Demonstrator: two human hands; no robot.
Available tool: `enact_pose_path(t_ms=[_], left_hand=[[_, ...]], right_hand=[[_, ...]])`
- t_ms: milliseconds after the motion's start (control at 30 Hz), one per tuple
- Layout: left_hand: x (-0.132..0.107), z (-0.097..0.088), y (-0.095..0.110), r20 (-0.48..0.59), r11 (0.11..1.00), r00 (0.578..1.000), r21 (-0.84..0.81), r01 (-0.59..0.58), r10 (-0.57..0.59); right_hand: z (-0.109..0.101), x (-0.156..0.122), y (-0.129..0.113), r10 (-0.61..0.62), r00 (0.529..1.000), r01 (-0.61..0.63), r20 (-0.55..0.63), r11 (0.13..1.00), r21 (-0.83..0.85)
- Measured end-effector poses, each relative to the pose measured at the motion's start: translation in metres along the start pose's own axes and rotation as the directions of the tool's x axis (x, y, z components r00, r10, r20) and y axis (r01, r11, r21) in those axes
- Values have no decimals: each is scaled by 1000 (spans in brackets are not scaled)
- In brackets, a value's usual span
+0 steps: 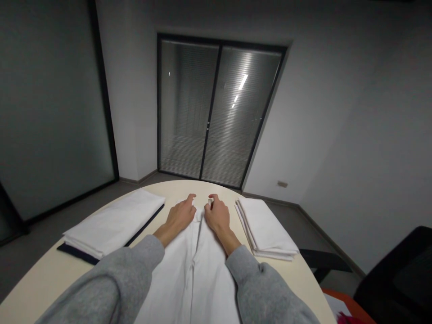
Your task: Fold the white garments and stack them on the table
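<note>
A white shirt [211,274] lies lengthwise on the table, its front opening running down the middle towards me. At its far end, my left hand [181,213] is on the left side of the opening with fingers bent, closed on the cloth. Mirroring it across a narrow gap, my right hand [217,213] grips the right side, index finger curled over. The fingertips are small in view, and the cloth under both palms is hidden. Both forearms, in grey sleeves, reach over the shirt and cover parts of its sides.
The cream table [30,297] has a rounded far edge. Folded white cloth [114,220] rests at left on a dark navy piece [79,254]. Another folded white stack [266,227] lies at right. A black chair [401,274] stands at lower right, beside something orange [349,303].
</note>
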State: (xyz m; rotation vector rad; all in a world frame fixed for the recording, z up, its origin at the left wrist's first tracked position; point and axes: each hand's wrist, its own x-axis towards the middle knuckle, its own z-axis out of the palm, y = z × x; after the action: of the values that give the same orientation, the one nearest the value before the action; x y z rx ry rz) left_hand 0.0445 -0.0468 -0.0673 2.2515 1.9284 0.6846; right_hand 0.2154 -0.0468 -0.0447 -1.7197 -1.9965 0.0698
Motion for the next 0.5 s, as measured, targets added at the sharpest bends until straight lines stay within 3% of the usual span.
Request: enact_pose_path(t_ms=[167,267,400,500], left_hand=[[-1,12,-10,34,981,985,-101,-166,171],[-2,8,-20,14,972,982,-142,-187,190],[2,-4,-35,-84,987,996,-151,-51,39],[13,-5,-45,-107,977,984,-170,125,-144]], right_hand=[[9,-16,-4,-146,983,149,108,989,-21],[4,-17,3,-107,990,110,87,994,-28],[-7,-10,21,105,994,-105,-15,993,-59],[-8,-5,34,240,971,-239,9,970,-49]])
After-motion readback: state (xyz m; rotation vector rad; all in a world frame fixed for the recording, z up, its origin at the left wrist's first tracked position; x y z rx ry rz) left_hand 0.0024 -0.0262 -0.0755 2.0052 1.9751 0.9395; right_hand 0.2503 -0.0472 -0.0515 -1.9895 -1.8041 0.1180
